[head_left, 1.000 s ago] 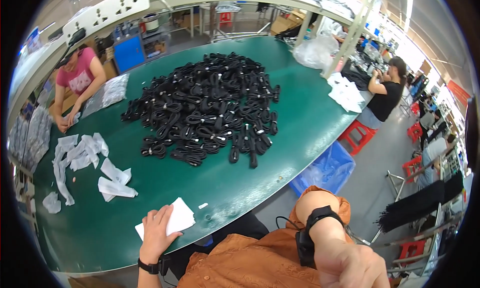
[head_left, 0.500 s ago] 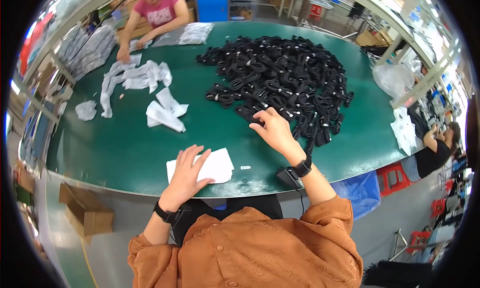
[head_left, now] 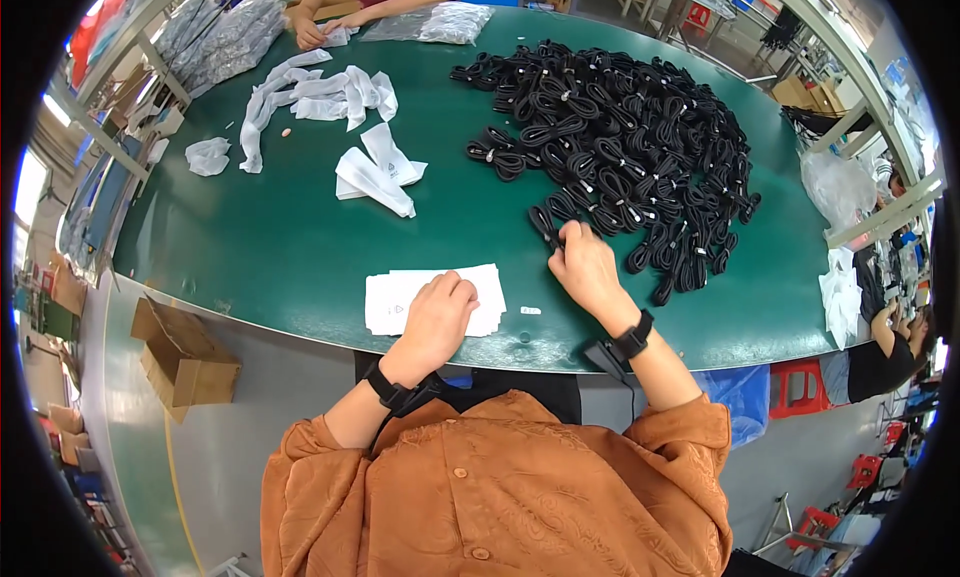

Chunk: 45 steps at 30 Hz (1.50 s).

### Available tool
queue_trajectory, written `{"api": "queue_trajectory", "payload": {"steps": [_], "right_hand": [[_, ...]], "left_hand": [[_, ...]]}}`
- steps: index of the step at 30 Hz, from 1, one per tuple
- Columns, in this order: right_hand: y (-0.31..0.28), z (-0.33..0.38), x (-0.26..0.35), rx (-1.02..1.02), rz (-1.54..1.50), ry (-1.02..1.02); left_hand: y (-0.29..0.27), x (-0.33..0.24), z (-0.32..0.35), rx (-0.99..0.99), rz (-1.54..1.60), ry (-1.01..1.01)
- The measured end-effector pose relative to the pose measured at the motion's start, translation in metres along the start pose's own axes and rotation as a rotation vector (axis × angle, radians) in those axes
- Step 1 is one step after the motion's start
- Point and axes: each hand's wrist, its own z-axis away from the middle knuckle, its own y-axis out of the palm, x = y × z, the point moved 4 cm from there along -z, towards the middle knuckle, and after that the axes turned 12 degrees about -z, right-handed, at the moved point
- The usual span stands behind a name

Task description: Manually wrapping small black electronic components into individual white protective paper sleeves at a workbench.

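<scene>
On a green table, my left hand lies over a stack of flat white bags at the near edge. Its fingers are curled and drawn together on the top of the stack; whether they pinch a bag is hidden. My right hand is closed on one end of a coiled black cable, bundled with a tie, at the near side of a large cable pile. This bundle still touches the table. A small white label strip lies between my hands.
Loose white bags and crumpled white wrapping lie to the left. Across the table, a co-worker's hands handle something whitish near a filled clear bag. A black box-shaped device hangs beside my right wrist.
My left hand's fingers have gone from spread to curled on the white stack. My right hand's fingers have closed on the cable bundle. The whole view has shifted.
</scene>
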Motion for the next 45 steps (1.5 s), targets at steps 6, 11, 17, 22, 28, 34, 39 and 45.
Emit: {"api": "queue_trajectory", "payload": {"steps": [6,11,17,22,28,34,39,45], "right_hand": [[-0.013,0.027,0.012,0.155,-0.357,0.182],[-0.017,0.039,0.027,0.227,-0.823,0.484],[-0.024,0.048,0.031,0.185,-0.764,0.304],[-0.024,0.044,0.036,0.101,-0.587,-0.036],[-0.020,0.037,0.032,0.423,-1.001,0.467],[-0.041,0.019,0.062,0.157,-0.609,-0.273],[-0.042,0.006,0.082,0.010,-0.462,-0.345],[-0.030,-0.008,0.081,0.051,-0.878,0.538]], "left_hand": [[-0.005,-0.002,-0.015,-0.098,0.022,0.018],[0.012,0.003,-0.021,-0.046,0.007,-0.010],[0.011,0.011,-0.024,0.018,0.334,-0.263],[0.010,0.010,-0.027,0.016,0.445,-0.290],[-0.008,-0.011,-0.036,-0.091,0.288,0.078],[-0.023,-0.011,-0.052,-0.078,0.270,0.053],[-0.034,-0.010,-0.059,-0.057,0.331,0.018],[-0.054,-0.005,-0.066,-0.118,0.316,0.052]]}}
